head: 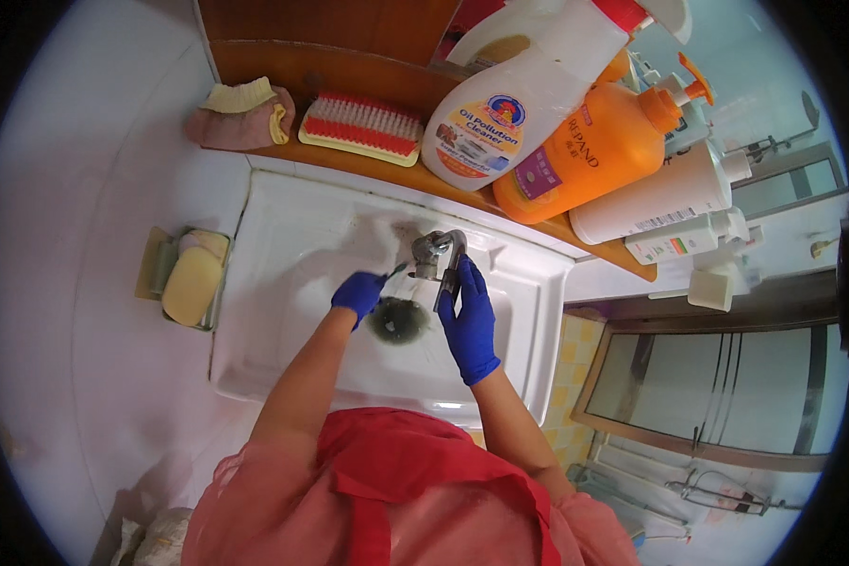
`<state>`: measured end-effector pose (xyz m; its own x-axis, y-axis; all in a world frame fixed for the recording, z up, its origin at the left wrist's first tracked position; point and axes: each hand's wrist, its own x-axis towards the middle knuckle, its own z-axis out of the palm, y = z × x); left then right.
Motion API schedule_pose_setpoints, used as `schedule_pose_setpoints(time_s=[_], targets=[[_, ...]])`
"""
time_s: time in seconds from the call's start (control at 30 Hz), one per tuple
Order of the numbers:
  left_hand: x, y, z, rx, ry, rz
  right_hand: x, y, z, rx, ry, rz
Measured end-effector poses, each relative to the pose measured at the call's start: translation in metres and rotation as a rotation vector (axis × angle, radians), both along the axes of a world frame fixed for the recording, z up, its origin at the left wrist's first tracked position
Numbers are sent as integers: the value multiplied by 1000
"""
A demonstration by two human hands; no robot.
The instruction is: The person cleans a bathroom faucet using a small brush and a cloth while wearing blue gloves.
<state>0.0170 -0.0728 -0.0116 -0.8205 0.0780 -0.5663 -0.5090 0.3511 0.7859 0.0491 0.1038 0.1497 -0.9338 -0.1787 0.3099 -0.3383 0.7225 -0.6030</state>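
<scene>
Blue gloves cover both my hands over a white ceramic sink [290, 354]. My left hand [359, 295] is closed on a thin dark-tipped tool [396, 270], perhaps a small brush, whose tip points toward the faucet. My right hand [470, 322] has its fingers around the dark end section of the metal faucet [431, 247], at the spout's right side. Between and below my hands, dark water lies over the drain [398, 320].
A wooden shelf [368, 173] behind the sink holds a scrub brush [361, 129], a cloth [244, 124], a spray bottle [495, 120], an orange pump bottle [587, 148] and other bottles. A soap dish with a yellow soap bar [192, 285] is on the left wall.
</scene>
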Motion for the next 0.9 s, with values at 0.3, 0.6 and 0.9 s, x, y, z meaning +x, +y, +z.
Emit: schedule_pose_setpoints(time_s=[0.3, 0.6, 0.9], targets=[[55, 35, -105, -282, -47, -171, 0, 1, -1, 38, -35, -30], [68, 56, -157, -462, 50, -103, 0, 1, 1, 65, -55, -45], [47, 31, -62, -361, 329, 38, -1, 1, -2, 59, -11, -26]])
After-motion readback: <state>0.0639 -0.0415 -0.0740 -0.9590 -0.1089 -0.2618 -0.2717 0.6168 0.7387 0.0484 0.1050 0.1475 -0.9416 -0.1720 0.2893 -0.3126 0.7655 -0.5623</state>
